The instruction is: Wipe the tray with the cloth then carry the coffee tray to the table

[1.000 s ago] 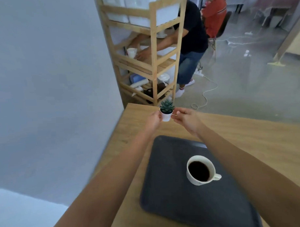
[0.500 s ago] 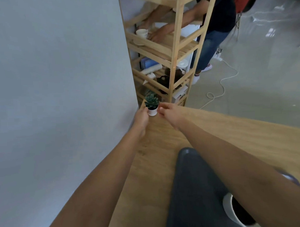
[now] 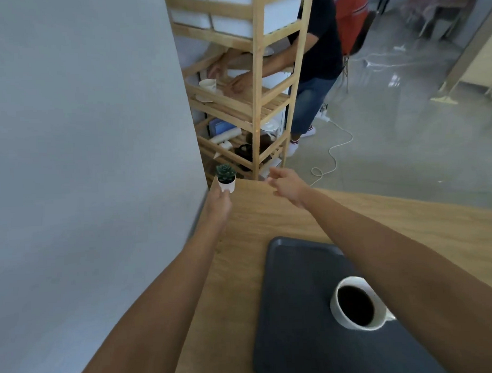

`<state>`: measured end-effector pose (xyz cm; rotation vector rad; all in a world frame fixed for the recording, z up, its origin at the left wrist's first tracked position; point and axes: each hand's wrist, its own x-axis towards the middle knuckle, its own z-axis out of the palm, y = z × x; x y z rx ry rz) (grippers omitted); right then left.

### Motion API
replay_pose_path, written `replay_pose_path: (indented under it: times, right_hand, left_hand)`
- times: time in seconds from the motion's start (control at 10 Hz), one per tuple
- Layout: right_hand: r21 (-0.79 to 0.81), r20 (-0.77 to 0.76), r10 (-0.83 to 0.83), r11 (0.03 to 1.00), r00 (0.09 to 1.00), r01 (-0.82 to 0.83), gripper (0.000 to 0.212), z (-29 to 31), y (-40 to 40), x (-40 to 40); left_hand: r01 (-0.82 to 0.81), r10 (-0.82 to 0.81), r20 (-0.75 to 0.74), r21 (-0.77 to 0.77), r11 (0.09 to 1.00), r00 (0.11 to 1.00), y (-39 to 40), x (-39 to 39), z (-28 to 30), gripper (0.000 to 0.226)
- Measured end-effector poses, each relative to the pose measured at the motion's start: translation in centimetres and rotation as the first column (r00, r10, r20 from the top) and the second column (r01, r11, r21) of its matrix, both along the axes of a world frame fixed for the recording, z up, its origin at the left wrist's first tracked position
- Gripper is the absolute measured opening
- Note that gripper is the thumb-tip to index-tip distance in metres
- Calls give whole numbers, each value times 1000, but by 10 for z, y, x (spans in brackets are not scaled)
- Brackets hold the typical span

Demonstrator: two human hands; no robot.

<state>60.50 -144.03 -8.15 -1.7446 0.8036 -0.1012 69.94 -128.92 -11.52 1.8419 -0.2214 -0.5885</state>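
A small green succulent in a white pot (image 3: pixel 226 178) sits at the far left corner of the wooden surface, beside the pale grey wall (image 3: pixel 84 136) on the left. Beyond it stands a light wooden slatted shelf rack (image 3: pixel 254 102), holding white storage boxes (image 3: pixel 233 11) at the top and a white cup on a saucer (image 3: pixel 208 85) on a middle shelf. A person in a black shirt and blue jeans (image 3: pixel 316 64) stands behind the rack. A white cable (image 3: pixel 334 152) snakes across the grey glossy floor (image 3: pixel 405 139) on the far right.
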Motion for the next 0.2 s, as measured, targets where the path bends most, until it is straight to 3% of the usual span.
replay_pose_path:
  times: [0.1,0.2]
  right_hand:
    - [-35,67,-68,997,995,71,46,22,-8,-56]
    - [-52,125,-169,983,978,176,47,32,-10,-117]
  left_hand:
    - [42,-41,120,-11,999,992,20,-36,11,41]
    - [38,-65,195,140,989,979,47,-77,16,46]
